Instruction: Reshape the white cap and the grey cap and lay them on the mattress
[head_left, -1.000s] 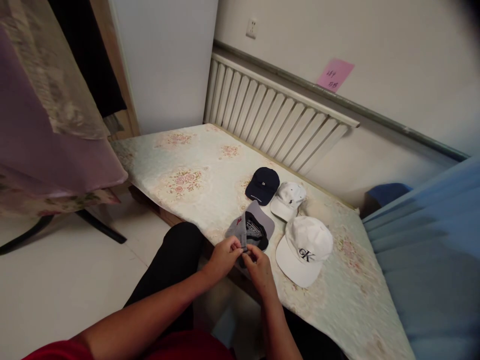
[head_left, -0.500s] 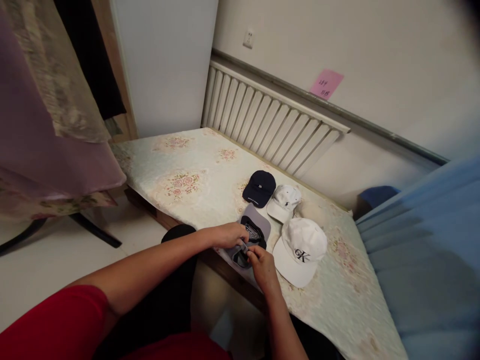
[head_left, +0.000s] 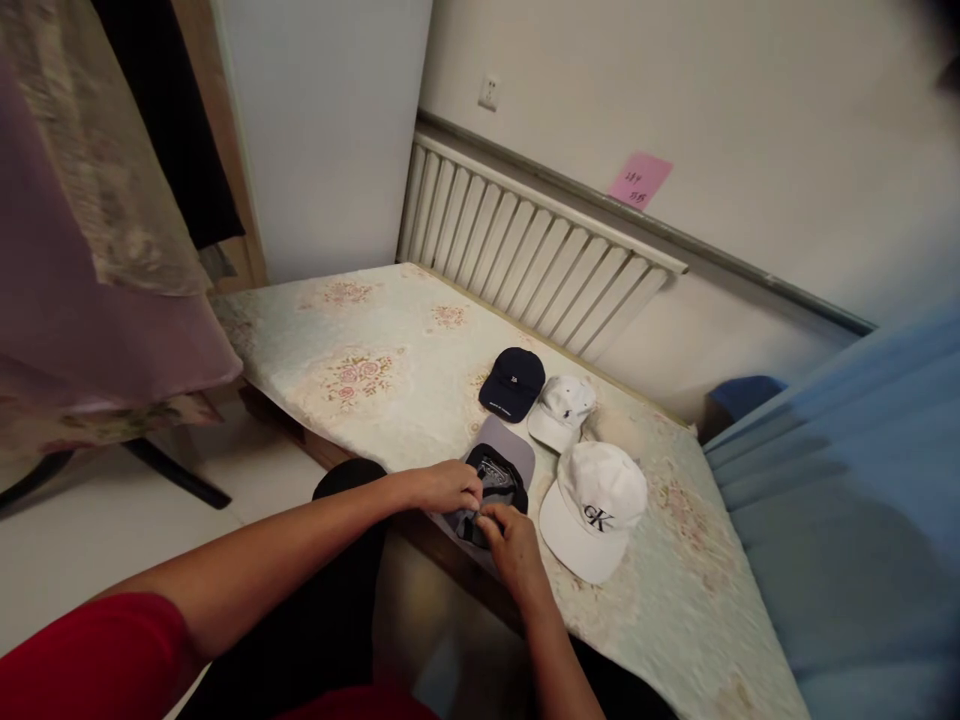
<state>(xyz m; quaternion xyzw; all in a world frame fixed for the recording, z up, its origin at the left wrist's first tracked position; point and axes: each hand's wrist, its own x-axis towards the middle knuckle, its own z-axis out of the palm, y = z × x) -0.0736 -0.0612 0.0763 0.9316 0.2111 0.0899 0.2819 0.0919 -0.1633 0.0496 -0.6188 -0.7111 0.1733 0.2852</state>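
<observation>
A grey-purple baseball cap lies with its dark inside facing up at the near edge of the bed. My left hand is closed on the cap's back edge, around the strap. Close beside it, my right hand pinches the same back part between thumb and finger. The strap's fastening is mostly hidden by my fingers. Behind the cap sits a navy cap, and next to it a small white cap. To the right is a larger white cap with black letters.
The caps rest on a bed with a flowered cover. A white radiator runs along the wall behind. A blue curtain hangs at the right, and draped cloths hang at the left.
The whole view has shifted slightly. My hands have drawn a little closer together at the cap's back strap and still hold it. The other caps stay where they were.
</observation>
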